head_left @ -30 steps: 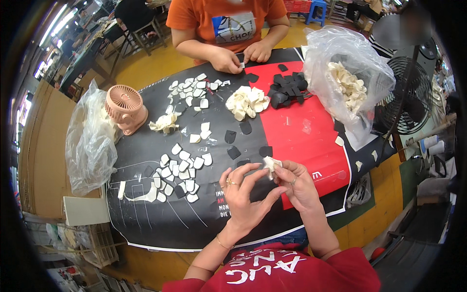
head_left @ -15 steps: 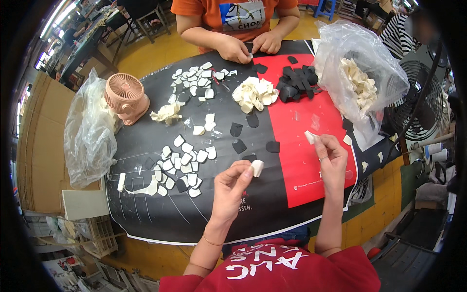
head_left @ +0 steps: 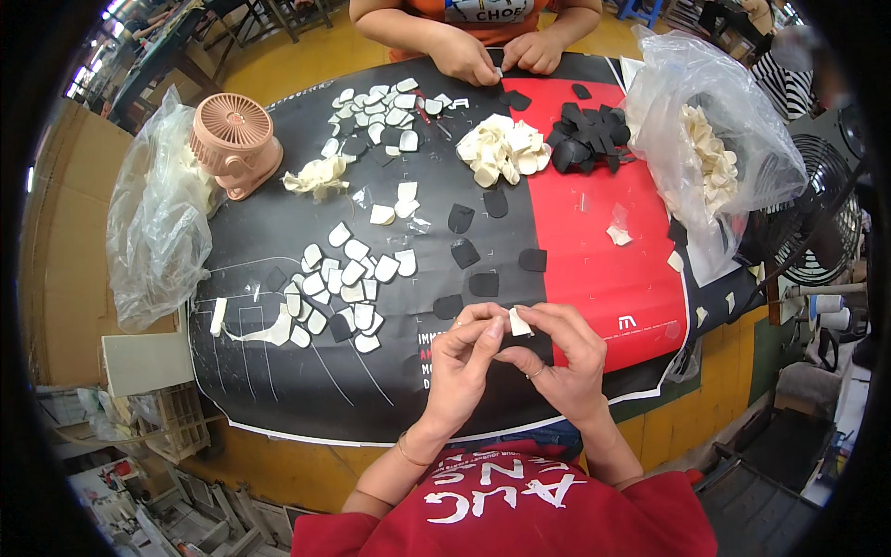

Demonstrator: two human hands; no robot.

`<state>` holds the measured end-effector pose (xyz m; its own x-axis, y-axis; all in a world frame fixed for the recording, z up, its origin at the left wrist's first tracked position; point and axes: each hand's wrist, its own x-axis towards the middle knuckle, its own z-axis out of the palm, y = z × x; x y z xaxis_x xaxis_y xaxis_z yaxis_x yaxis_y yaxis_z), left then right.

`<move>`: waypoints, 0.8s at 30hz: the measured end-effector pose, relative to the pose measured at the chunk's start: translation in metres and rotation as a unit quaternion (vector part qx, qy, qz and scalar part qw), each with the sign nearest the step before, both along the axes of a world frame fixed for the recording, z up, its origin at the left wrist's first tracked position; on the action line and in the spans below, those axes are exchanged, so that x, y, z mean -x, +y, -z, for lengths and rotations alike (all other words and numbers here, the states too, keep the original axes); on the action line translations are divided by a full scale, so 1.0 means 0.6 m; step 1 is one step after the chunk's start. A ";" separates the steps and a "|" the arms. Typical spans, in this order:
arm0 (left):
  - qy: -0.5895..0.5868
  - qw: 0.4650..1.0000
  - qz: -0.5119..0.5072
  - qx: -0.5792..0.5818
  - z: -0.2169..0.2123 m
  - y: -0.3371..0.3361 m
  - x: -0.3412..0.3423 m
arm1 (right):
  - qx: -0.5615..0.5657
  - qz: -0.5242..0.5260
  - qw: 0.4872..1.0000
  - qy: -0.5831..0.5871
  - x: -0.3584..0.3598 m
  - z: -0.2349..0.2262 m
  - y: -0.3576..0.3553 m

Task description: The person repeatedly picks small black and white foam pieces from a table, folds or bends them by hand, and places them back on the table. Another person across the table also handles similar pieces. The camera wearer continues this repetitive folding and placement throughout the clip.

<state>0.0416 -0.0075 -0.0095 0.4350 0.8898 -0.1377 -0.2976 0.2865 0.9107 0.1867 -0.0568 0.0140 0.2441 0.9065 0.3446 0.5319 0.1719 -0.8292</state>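
Note:
Close together over the table's near middle, both my hands work on a small cream-white rounded fabric piece (head_left: 521, 322). My left hand (head_left: 462, 367) is closed, its thumb and index pinching the left end of the piece. The fingertips of my right hand (head_left: 568, 367) are at the upper right of the same piece, its thumb lower down; my fingers hide part of the grip. Several black tab-shaped pieces (head_left: 484, 284) lie just beyond my hands. To the left spreads a loose group of white tabs with dark edges (head_left: 353, 272).
Farther off are a cream fabric pile (head_left: 501, 151), a black piece pile (head_left: 589, 135) and more white tabs (head_left: 376, 110). Plastic bags (head_left: 710, 102) and a pink fan (head_left: 235, 139) flank them. A white scrap (head_left: 619, 236) lies on red. Opposite, a co-worker's hands (head_left: 497, 58) handle a small piece.
My right hand has come left and down to meet my left hand at the fabric piece. The white scrap it held now lies on the red area. Another black tab lies near my left hand.

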 end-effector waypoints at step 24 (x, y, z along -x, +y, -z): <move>0.143 0.983 -0.022 -0.113 -0.005 0.011 -0.002 | 0.114 -0.039 0.915 0.385 -0.013 0.018 -0.004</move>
<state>0.0427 -0.0007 -0.0062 0.3667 0.9292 -0.0452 -0.0276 0.0594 0.9979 0.1946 -0.0594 0.0035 0.2675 0.9581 -0.1023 -0.2313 -0.0392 -0.9721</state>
